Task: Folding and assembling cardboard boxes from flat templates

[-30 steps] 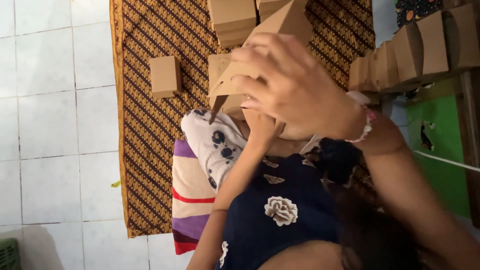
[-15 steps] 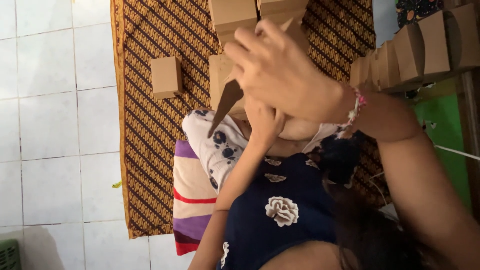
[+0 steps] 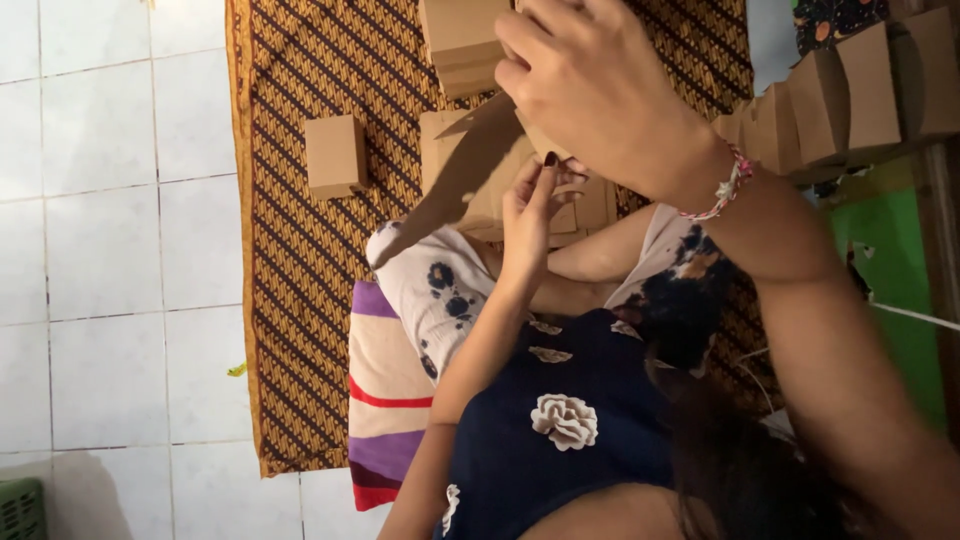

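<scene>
Head camera view, turned sideways, so bear with us. We had a half-folded brown cardboard piece (image 3: 465, 175) up in the air over our lap, above the brown patterned mat (image 3: 300, 260), not resting on anything. The right hand (image 3: 600, 110), the one with the beaded bracelet (image 3: 722, 190), was curled closed over the top edge of it, fingers wrapped tight, thumb side hidden from us. The left hand (image 3: 528, 205) came up from below, only slightly open, with fingertips pinching a small flap near the middle of the piece. Our take on doing this fold well: keep the upper grip firm so the panel didn't swing, and let the lower fingers press the flap right along its crease instead of bending it mid-panel, since thin card like that looked like it would kink easily. Squaring the corners before letting go seemed worth the extra second too. Around us, one finished little box (image 3: 336, 157) sat alone on the mat, well apart from our hands, a stack of more boxes (image 3: 462, 40) was just behind the right hand, and a row of boxes (image 3: 850, 90) stood off to the side. White tiled floor (image 3: 100, 250) lay beyond the mat.
</scene>
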